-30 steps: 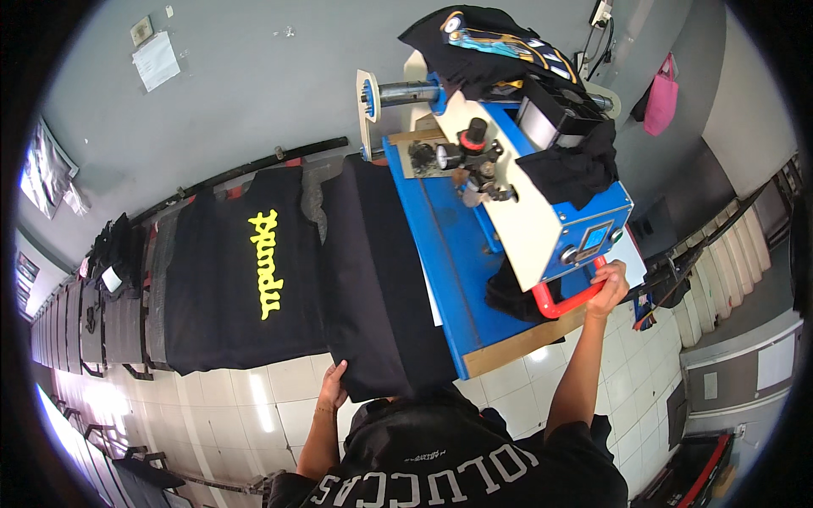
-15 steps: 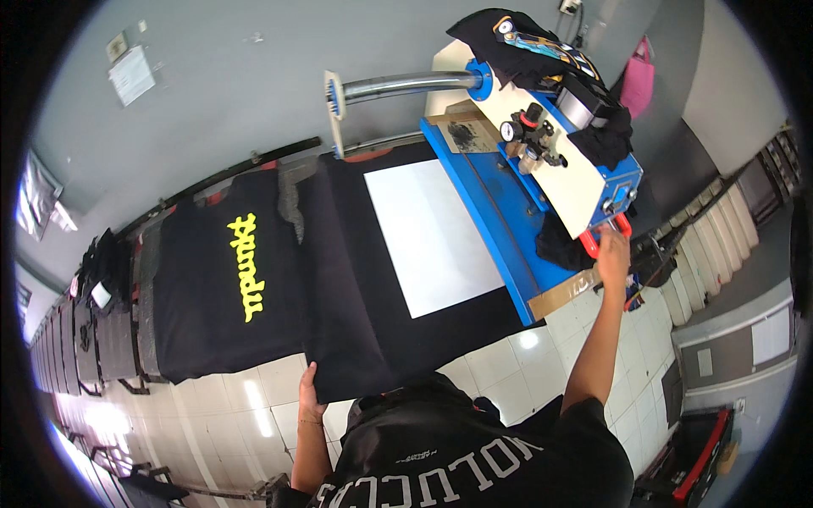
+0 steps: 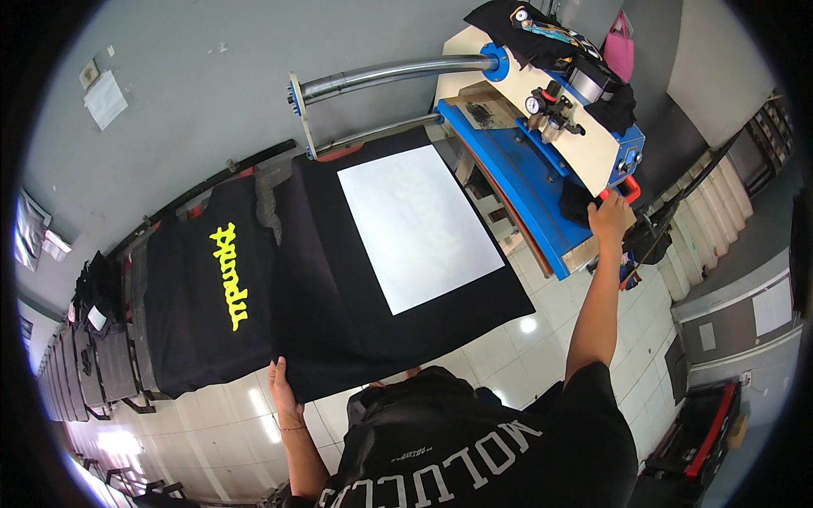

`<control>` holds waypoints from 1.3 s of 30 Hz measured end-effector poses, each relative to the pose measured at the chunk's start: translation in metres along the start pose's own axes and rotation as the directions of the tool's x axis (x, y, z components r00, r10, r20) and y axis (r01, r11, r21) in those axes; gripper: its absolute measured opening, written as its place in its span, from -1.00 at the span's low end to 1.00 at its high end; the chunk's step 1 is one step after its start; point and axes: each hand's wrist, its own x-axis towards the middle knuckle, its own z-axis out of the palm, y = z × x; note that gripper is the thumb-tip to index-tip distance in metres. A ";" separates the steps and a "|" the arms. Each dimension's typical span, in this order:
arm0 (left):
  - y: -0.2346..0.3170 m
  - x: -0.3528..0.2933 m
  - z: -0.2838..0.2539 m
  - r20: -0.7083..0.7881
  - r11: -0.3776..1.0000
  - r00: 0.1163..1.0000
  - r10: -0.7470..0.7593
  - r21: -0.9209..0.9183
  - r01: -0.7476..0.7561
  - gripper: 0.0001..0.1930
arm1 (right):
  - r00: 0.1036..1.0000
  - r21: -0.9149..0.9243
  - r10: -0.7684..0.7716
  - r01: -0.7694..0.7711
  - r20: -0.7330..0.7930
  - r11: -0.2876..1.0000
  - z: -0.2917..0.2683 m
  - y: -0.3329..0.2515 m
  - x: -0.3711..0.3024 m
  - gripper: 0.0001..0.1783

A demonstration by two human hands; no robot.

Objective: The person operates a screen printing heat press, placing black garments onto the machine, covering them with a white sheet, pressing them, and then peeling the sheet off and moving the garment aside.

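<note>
Right hand [image 3: 610,223] on the handle [image 3: 632,188], left hand [image 3: 284,391] at the black cloth [image 3: 326,262]

We are holding our hands well apart. Our right hand is gripping the red handle at the near end of the press [image 3: 518,179], fingers curling around it. Our left hand is touching the black cloth at its near left corner — whether it is pinching the edge or merely resting there, we cannot tell. The black cloth is lying between the printed cloth [image 3: 188,296], on its left, and the press, on its right. On its right part we are seeing a white sheet [image 3: 421,229] lying flat. The press is standing beside the black cloth, a metal bar [image 3: 402,71] running leftward from it. Beyond the press, a pink bag [image 3: 619,49] is hanging.
</note>
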 end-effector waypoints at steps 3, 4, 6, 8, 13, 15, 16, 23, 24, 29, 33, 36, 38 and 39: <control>-0.001 0.006 -0.005 -0.020 1.000 1.000 0.008 0.015 -0.007 -0.77 | 1.000 -0.011 0.000 0.000 0.015 1.000 0.008 0.019 0.011 -0.43; 0.000 0.006 -0.002 -0.021 1.000 1.000 0.010 0.020 -0.009 -0.77 | 1.000 -0.009 0.003 -0.003 0.025 1.000 0.010 0.021 0.014 -0.43; 0.004 0.007 0.002 -0.022 1.000 1.000 0.013 0.028 -0.012 -0.77 | 1.000 0.010 0.008 -0.008 0.012 1.000 0.011 0.024 0.015 -0.41; 0.009 0.004 -0.003 -0.021 0.998 0.999 0.033 0.056 -0.032 -0.77 | 1.000 0.066 -0.002 0.003 -0.022 0.998 0.006 0.011 0.007 -0.38; 0.023 -0.006 0.008 0.009 0.991 0.997 0.075 0.112 -0.076 -0.77 | 0.884 0.777 -0.208 -0.231 0.420 0.586 0.008 -0.059 -0.111 -0.39; 0.028 -0.006 0.009 0.017 0.987 0.996 0.085 0.138 -0.087 -0.78 | 0.727 0.682 -0.209 -0.447 0.654 0.579 0.027 -0.064 -0.162 -0.28; 0.032 -0.006 0.012 0.039 0.989 0.996 0.076 0.126 -0.080 -0.77 | 0.637 0.590 -0.103 -0.625 0.764 0.512 0.052 -0.051 -0.188 -0.16; 0.055 -0.011 0.024 0.146 0.977 0.984 0.102 0.174 -0.127 -0.71 | 0.141 0.165 -0.119 -0.960 0.983 0.227 0.072 0.007 -0.221 -0.58; 0.059 -0.014 0.029 0.148 0.978 0.984 0.104 0.166 -0.128 -0.70 | 0.174 0.195 -0.107 -0.954 0.979 0.228 0.061 0.006 -0.217 -0.64; 0.083 -0.019 0.058 0.096 0.958 0.967 0.236 0.146 -0.248 -0.63 | 0.746 0.673 -0.193 -0.661 0.638 -0.333 -0.035 -0.077 -0.152 -0.73; 0.117 0.006 0.069 -0.001 0.920 0.921 0.390 -0.053 -0.389 -0.57 | 0.886 0.755 -0.038 -0.417 0.463 -0.506 -0.064 -0.108 -0.088 -0.36; 0.169 0.010 0.062 0.005 0.835 0.852 0.523 -0.203 -0.511 -0.59 | 0.940 0.787 -0.024 -0.297 0.339 -0.541 -0.093 -0.125 -0.036 -0.29; 0.213 0.006 0.051 -0.049 0.807 0.841 0.539 -0.256 -0.532 -0.59 | 0.957 0.730 0.092 -0.145 0.274 -0.667 -0.132 -0.156 -0.009 -0.34; 0.243 -0.001 0.049 -0.134 0.753 0.805 0.577 -0.295 -0.589 -0.60 | 0.983 0.678 -0.128 -0.185 0.134 -0.711 -0.152 -0.168 0.010 -0.37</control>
